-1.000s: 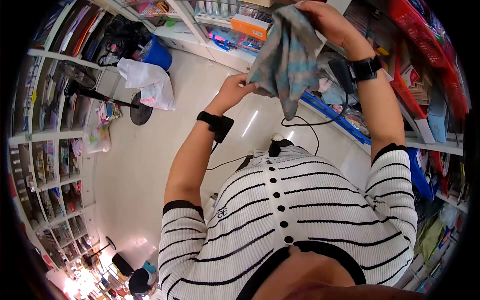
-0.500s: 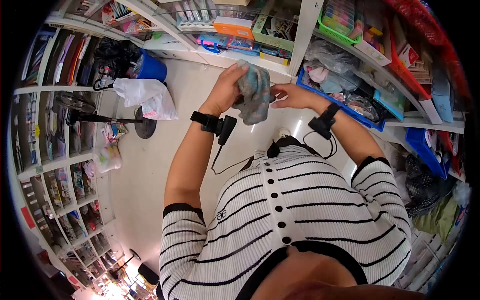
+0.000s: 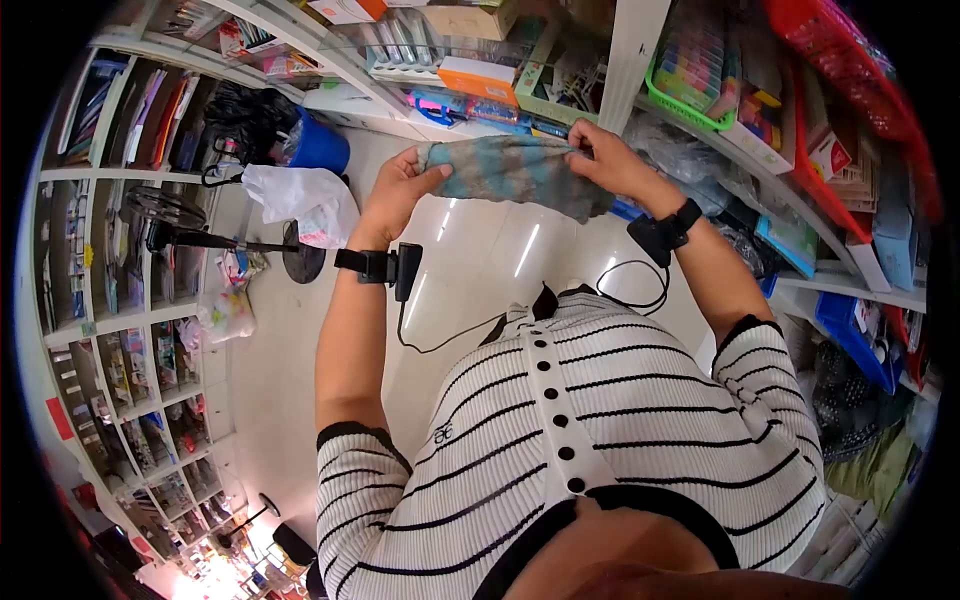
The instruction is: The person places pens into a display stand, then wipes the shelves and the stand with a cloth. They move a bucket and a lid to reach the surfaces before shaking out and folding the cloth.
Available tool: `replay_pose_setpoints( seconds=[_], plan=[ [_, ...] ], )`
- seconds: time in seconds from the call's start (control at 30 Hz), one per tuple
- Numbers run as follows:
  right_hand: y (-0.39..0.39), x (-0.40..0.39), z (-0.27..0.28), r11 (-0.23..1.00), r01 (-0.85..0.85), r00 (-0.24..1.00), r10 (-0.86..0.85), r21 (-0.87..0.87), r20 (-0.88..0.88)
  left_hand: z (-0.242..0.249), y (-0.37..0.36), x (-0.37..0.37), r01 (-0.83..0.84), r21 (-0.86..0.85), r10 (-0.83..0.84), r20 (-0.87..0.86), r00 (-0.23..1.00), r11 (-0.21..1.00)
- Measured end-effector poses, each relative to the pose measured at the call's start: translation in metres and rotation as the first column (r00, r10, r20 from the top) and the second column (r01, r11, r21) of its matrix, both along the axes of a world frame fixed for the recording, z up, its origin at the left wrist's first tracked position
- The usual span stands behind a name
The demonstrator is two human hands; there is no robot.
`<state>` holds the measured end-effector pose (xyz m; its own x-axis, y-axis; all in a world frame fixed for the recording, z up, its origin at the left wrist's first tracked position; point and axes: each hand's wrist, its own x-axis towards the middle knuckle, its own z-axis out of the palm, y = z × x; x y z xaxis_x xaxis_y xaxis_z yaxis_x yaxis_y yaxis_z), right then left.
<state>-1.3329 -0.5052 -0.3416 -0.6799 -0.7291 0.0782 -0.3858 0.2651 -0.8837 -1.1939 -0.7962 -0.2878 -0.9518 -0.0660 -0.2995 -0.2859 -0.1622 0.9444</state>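
Note:
A grey and teal cloth (image 3: 510, 172) is stretched flat between my two hands, in front of my chest. My left hand (image 3: 398, 190) pinches its left end. Its right end is gripped by my right hand (image 3: 600, 158), near the shelf post (image 3: 632, 52). Each wrist wears a black strap with a small black device and a cable.
Stocked shelves (image 3: 470, 75) stand ahead and to the right, with an orange box, a green basket (image 3: 690, 85) and a red basket. On the floor at left are a blue bin (image 3: 318, 147), a white plastic bag (image 3: 300, 200) and a fan base (image 3: 300, 262). More shelving (image 3: 110, 330) lines the left.
The cloth hung from my raised right hand, was bunched between both hands, and is now pulled out flat and wide. My hands have moved apart.

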Motion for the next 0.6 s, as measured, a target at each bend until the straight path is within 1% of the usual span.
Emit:
replay_pose_setpoints(
  seconds=[0.03,0.07,0.1,0.13,0.17,0.2,0.27,0.3,0.33,0.37,0.4,0.43,0.47,0.5,0.53,0.57,0.6],
  plan=[
    [-0.002,-0.006,0.005,0.998,0.023,0.997,-0.027,0.058,0.068,0.0,-0.002,-0.004,-0.014,-0.114,0.013,-0.011,1.0,0.993],
    [-0.006,-0.011,-0.002,0.999,0.052,0.999,-0.052,-0.016,-0.004,0.0,-0.004,-0.009,-0.029,-0.225,0.025,-0.021,0.999,0.974],
    [-0.005,-0.017,-0.001,0.999,0.051,0.999,-0.051,-0.017,-0.009,-0.005,-0.007,-0.014,-0.031,-0.226,0.026,-0.025,0.999,0.974],
    [-0.006,-0.02,0.008,1.0,-0.001,0.999,0.002,-0.014,0.045,-0.01,-0.008,-0.022,-0.131,-0.401,0.061,-0.182,0.981,0.907],
    [-0.007,-0.023,0.013,0.999,-0.052,0.994,0.053,-0.013,0.1,-0.012,-0.012,-0.027,-0.184,-0.474,0.062,-0.262,0.963,0.861],
    [-0.008,-0.027,0.014,0.999,-0.048,0.994,0.049,-0.012,0.098,-0.015,-0.016,-0.033,-0.246,-0.541,0.06,-0.338,0.939,0.804],
    [-0.009,-0.037,0.014,0.964,-0.231,0.973,0.233,0.135,0.005,-0.007,-0.02,-0.046,-0.2,-0.449,0.088,-0.257,0.962,0.871],
    [-0.01,-0.042,0.007,0.966,-0.22,0.975,0.222,0.137,0.002,-0.005,-0.025,-0.054,-0.191,-0.447,0.078,-0.26,0.962,0.874],
    [-0.015,-0.046,-0.001,0.966,-0.118,0.977,0.154,0.229,-0.15,-0.003,-0.029,-0.062,-0.122,-0.423,0.031,-0.214,0.976,0.898],
    [-0.021,-0.051,-0.008,0.952,-0.001,0.948,0.098,0.305,-0.302,-0.001,-0.034,-0.07,-0.051,-0.395,-0.019,-0.169,0.985,0.917],
    [-0.024,-0.056,-0.014,0.952,0.012,0.948,0.086,0.306,-0.306,0.0,-0.036,-0.079,-0.062,-0.474,-0.074,-0.263,0.962,0.878],
    [-0.031,-0.056,-0.011,0.956,0.084,0.985,-0.037,0.28,-0.169,-0.002,-0.042,-0.088,-0.053,-0.473,-0.088,-0.27,0.959,0.88],
    [-0.04,-0.057,-0.008,0.952,0.162,0.987,-0.16,0.261,-0.026,-0.005,-0.051,-0.098,-0.082,-0.396,-0.062,-0.338,0.939,0.915],
    [-0.051,-0.059,-0.003,0.949,0.181,0.983,-0.179,0.259,-0.032,-0.007,-0.063,-0.108,-0.103,-0.315,-0.034,-0.401,0.915,0.943],
    [-0.064,-0.059,0.003,0.947,0.202,0.978,-0.207,0.251,-0.008,-0.011,-0.079,-0.117,-0.081,-0.267,-0.031,-0.389,0.921,0.96],
    [-0.078,-0.06,0.005,0.943,0.224,0.971,-0.236,0.244,0.02,-0.015,-0.093,-0.125,-0.06,-0.267,-0.051,-0.391,0.919,0.962],
    [-0.091,-0.062,-0.01,0.954,0.276,0.961,-0.269,0.119,-0.067,-0.018,-0.108,-0.133,-0.039,-0.206,-0.041,-0.373,0.927,0.978]
  ],
)
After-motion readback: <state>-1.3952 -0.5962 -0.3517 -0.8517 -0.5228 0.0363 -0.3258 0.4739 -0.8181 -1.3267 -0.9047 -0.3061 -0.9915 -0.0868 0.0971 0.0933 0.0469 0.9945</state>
